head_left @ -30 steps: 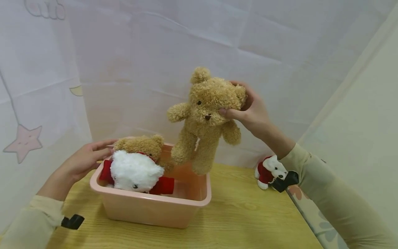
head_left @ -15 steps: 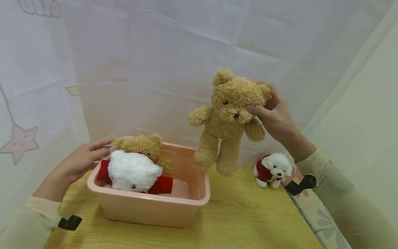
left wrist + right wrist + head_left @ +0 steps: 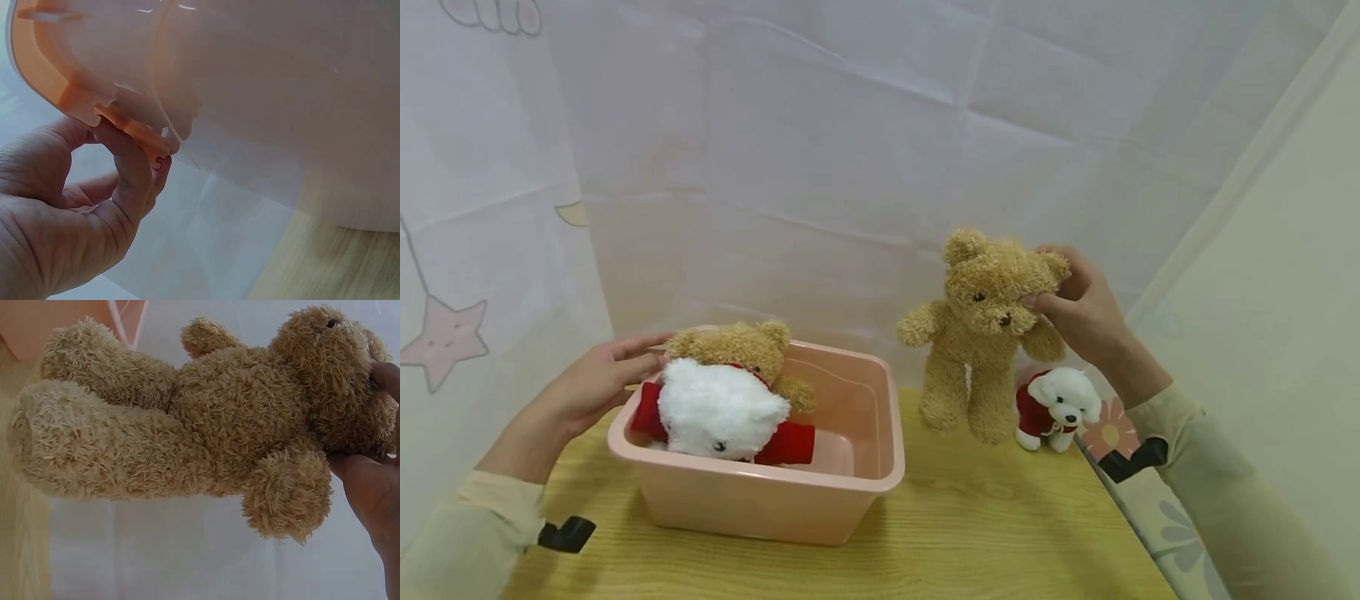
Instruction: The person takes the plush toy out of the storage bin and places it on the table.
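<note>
My right hand (image 3: 1086, 312) grips a tan teddy bear (image 3: 977, 354) by the side of its head, thumb on its face. The bear hangs upright at the back of the table, right of a pink plastic tub (image 3: 760, 504); I cannot tell whether its feet touch the wood. In the right wrist view, the bear's curly body (image 3: 237, 419) fills most of the picture. My left hand (image 3: 598, 379) holds the tub's left rim, and the left wrist view shows curled fingers (image 3: 128, 169) under that rim. Inside the tub lie a white plush toy (image 3: 722, 408) with red sleeves and another tan bear (image 3: 737, 346).
A small white plush dog (image 3: 1063, 404) in a red top stands at the table's back right, close beside the held bear. The wooden table (image 3: 985, 533) ends on the right at a flower-patterned cloth (image 3: 1180, 521). A pale cloth wall (image 3: 820, 167) rises behind.
The teddy bear has moved right, away from over the tub, and then down towards the table in my right hand. The left hand keeps its hold on the rim.
</note>
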The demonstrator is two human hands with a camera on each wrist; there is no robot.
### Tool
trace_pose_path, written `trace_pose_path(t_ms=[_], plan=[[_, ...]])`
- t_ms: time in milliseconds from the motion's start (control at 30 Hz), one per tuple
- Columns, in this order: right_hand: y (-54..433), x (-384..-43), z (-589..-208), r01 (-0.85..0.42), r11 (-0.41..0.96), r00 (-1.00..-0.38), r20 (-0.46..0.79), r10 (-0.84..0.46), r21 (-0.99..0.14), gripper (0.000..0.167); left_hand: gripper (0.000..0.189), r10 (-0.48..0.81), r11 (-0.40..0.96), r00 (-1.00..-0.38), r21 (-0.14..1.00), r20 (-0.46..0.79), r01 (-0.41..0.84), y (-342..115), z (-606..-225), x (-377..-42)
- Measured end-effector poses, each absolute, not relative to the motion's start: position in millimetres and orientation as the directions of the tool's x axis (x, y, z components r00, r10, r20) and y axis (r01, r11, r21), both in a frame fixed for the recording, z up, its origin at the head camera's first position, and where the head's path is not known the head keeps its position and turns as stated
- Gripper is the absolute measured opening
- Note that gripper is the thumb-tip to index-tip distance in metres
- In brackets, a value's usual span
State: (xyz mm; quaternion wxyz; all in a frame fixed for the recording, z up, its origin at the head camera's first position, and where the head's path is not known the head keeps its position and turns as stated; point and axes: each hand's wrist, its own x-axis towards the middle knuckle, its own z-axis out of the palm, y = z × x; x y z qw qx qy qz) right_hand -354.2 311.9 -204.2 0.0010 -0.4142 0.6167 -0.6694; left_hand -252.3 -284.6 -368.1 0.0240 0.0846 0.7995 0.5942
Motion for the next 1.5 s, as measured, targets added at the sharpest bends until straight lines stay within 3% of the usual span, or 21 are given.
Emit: trace_pose_path(t_ms=[333,533,933,1200,1367,1500], plan=[[348,-390,-254,-0.382,-0.182,-0.780,0.422,-0.462,-0.906,0.050,0.067,0.164,0.272,-0.985,0.957,0.055,0.099,-287,-368,-252],[370,-411,-283,-0.313,-0.213,-0.810,0.377,-0.450,-0.925,0.051,0.067,0.169,0.263,-0.984,0.960,0.053,0.097,-286,-372,-251],[396,-436,-327,-0.254,-0.256,-0.894,0.328,-0.305,-0.933,0.029,0.067,0.156,0.269,-0.987,0.960,0.041,0.082,-294,-371,-240],[398,-434,-342,-0.220,-0.189,-0.922,0.267,-0.279,-0.957,0.053,0.067,0.144,0.274,-0.989,0.959,0.037,0.076,-298,-370,-231],[398,-438,-349,-0.210,-0.154,-0.941,0.243,-0.236,-0.965,0.056,0.068,0.133,0.273,-0.991,0.960,0.034,0.069,-294,-370,-232],[397,-443,-356,-0.175,-0.098,-0.968,0.189,-0.168,-0.980,0.074,0.068,0.137,0.279,-0.990,0.958,0.038,0.075,-290,-369,-233]])
